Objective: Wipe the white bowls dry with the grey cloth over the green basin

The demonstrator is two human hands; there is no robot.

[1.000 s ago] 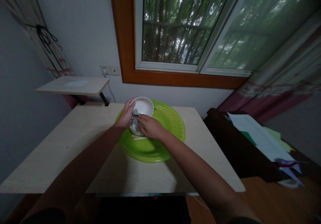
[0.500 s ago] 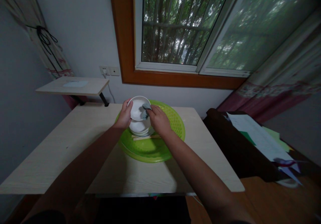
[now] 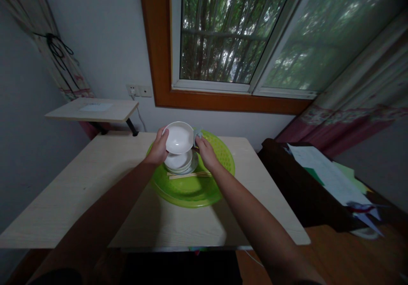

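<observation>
My left hand (image 3: 158,147) grips a white bowl (image 3: 179,138) by its left rim, tilted so its inside faces me. At the bowl's right edge, my right hand (image 3: 205,150) is closed on a grey-blue cloth (image 3: 196,136), with part of the cloth behind the rim. Beneath the held bowl stands a stack of white bowls (image 3: 178,161), partly hidden by it. A plate (image 3: 194,162) shows at the stack's right side. Light wooden chopsticks (image 3: 188,175) lie in front of the stack, all inside a round green basin (image 3: 188,198).
The basin sits on a pale wooden table (image 3: 255,183). A small raised shelf (image 3: 95,109) with a paper stands at the back left. Behind is a wall with a window (image 3: 236,34). To the right, a dark brown piece of furniture (image 3: 296,191) bears papers.
My right hand has drawn the cloth from inside the bowl out to its right rim. The left hand keeps the bowl nearly in place, shifted slightly right.
</observation>
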